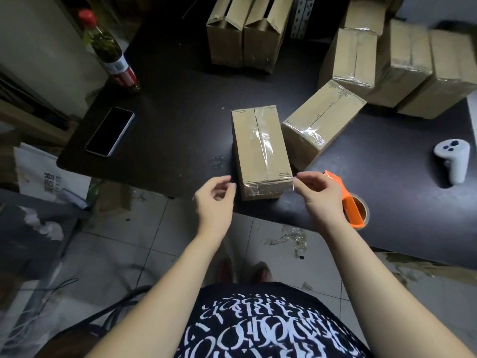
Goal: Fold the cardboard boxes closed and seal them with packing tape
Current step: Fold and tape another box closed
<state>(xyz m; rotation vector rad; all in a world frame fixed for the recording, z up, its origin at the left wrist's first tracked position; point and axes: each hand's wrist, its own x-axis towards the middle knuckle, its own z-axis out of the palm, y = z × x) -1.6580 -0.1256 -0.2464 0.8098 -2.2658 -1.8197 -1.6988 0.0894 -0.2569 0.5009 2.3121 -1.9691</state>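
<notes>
A closed cardboard box (258, 148) lies lengthwise at the table's near edge, with clear tape along its top seam. A strip of clear tape (265, 188) runs across its near end face. My right hand (315, 192) pinches the end of that strip where it sticks out past the box's right near corner. My left hand (215, 196) hovers by the left near corner with thumb and fingers curled close together; I cannot see whether clear tape is between them. An orange tape dispenser (352, 210) with its roll lies on the table just behind my right hand.
A taped box (322, 125) lies askew to the right, with several more boxes (402, 65) stacked behind it and two (247, 32) at the back. On the dark table (180, 120) are a phone (110, 131), a bottle (113, 55) and a white controller (453, 158).
</notes>
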